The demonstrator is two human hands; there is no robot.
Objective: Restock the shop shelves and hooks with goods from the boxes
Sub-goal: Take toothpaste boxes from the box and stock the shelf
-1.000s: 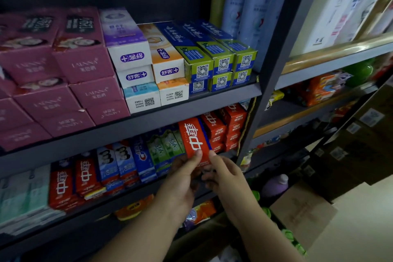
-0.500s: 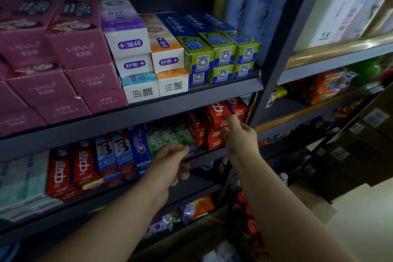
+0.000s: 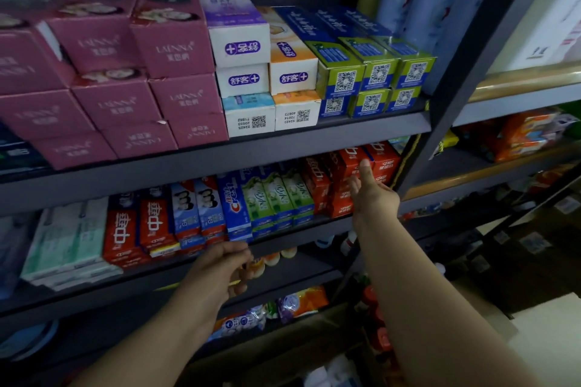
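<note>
The right hand (image 3: 372,195) is stretched out on a straight arm, its fingers (image 3: 364,166) extended and released, the tips touching the stack of red toothpaste cartons (image 3: 382,163) at the right end of the dark grey metal middle shelf (image 3: 298,231). Just left of those fingers stand three green-and-white toothpaste cartons (image 3: 276,198) side by side, then one blue Crest carton (image 3: 232,204), then two blue-and-white cartons with round smiling-teeth marks (image 3: 196,207), then two more red cartons with white characters (image 3: 141,226), and at the far left a pile of pale mint-green cartons (image 3: 69,239); their count cannot be told.

The left hand (image 3: 223,270) hangs below the shelf's front lip, under the Crest carton, its fingers (image 3: 242,270) loosely curled and grasping nothing.

Above both hands, the upper shelf (image 3: 220,157) carries pink square boxes (image 3: 169,50), partly out of view, six white-ended cartons (image 3: 242,50) in two stacks of three, and six green-and-blue cartons with QR codes (image 3: 374,78) in two tiers of three.
</note>
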